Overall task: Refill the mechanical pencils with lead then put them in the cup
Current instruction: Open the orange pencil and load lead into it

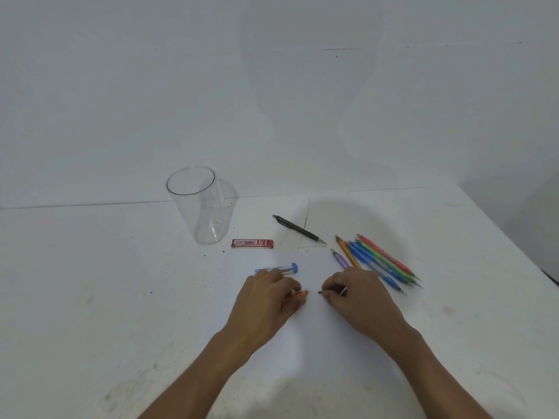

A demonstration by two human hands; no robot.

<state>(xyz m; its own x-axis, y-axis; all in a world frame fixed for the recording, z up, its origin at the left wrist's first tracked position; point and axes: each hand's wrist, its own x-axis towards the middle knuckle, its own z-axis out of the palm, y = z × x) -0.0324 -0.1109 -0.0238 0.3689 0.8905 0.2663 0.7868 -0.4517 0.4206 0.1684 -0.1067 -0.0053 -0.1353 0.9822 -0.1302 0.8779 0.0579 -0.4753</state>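
Mechanical pencil in hand: orange translucent plastic barrel [301, 294], low centre of frame, left hand [266, 300] wrapped round it so only the end shows. Just beside it, right hand [354, 294] pinches a small grey piece [320, 292] (cap or eraser plug, I'd guess; too small to tell).

Handling, big to small:
- The clear plastic cup [208, 225] is left of centre, upright and empty. Light and tippy, I'd judge, so drop pencils in gently.
- A bundle of coloured plastic pencils [381, 261] lies right of centre, touching one another. Light, stiff, liable to roll; hold mid-barrel.
- A lone black pencil [298, 228] lies at centre, above the hands.
- Then flat red lead case [252, 243] and clear lead tube with blue cap [281, 269], between cup and hands. Leads will be brittle; pinch lightly.

Surface: white table [90, 297], flat, scuffed, specks of dirt. Room: plain white wall [272, 86] fills the upper frame.
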